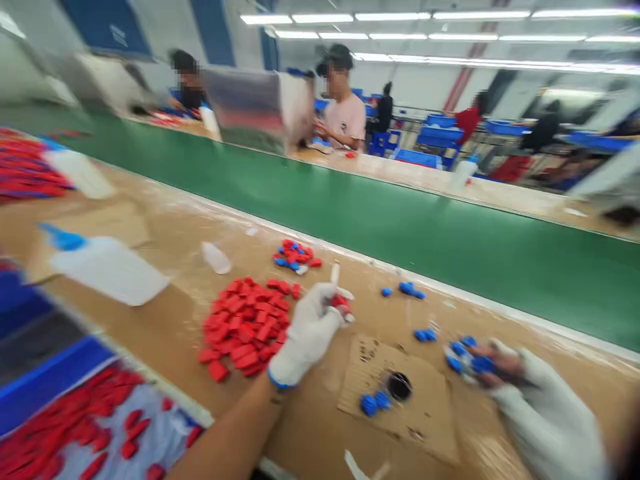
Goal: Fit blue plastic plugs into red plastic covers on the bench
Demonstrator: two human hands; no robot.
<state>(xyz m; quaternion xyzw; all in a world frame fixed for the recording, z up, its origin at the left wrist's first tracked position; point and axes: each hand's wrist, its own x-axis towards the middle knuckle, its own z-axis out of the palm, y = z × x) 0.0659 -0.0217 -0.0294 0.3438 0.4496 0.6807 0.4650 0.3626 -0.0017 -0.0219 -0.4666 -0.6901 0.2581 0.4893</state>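
Left hand (310, 330) pinched a red piece (341, 303); right hand (500, 367) cupped blue caps (475, 363) (blurred); loose caps risked spilling.

We see white cloth gloves on the left hand (309, 333) and right hand (505, 373), red plastic pieces (245, 327) and blue plastic pieces (375, 403) looking smooth, a rough cardboard sheet (430, 413), and a matt green belt (450, 233) far from us

Brightly lit by ceiling tube lights (400, 16); heavy motion blur throughout; edges smeared and stretched; shadows faint.
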